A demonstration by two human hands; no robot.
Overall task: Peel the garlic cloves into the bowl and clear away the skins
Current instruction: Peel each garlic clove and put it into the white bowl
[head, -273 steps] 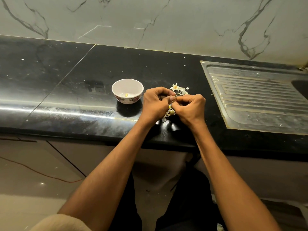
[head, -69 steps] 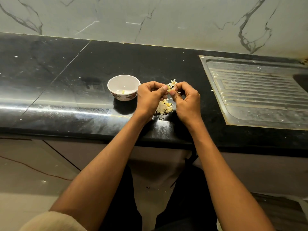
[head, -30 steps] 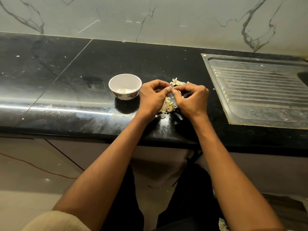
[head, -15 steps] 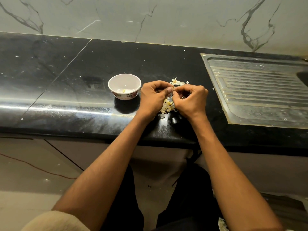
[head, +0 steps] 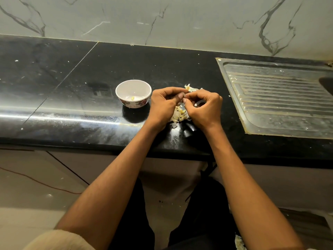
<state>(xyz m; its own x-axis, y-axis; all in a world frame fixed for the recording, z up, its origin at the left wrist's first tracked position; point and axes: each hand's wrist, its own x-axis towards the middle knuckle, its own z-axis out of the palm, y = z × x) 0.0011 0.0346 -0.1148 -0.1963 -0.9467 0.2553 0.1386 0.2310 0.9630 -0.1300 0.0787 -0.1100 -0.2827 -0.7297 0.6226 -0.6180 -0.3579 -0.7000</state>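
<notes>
Right now the left hand [head: 164, 106] and right hand [head: 204, 107] curl together over the skins [head: 179, 114] near the counter's [head: 90, 69] front edge, pinching something too small to identify. The bowl [head: 133, 93] sits just left.

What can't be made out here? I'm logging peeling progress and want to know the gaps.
- Clove between the hands, left hand and right hand: head view, covered by curled fingers.
- Pale pile of skins: partly hidden by both hands; cloves among it unclear.
- Bowl: one yellowish bit inside, too small to identify.
- Sink drainboard: cut off by the right edge.
</notes>
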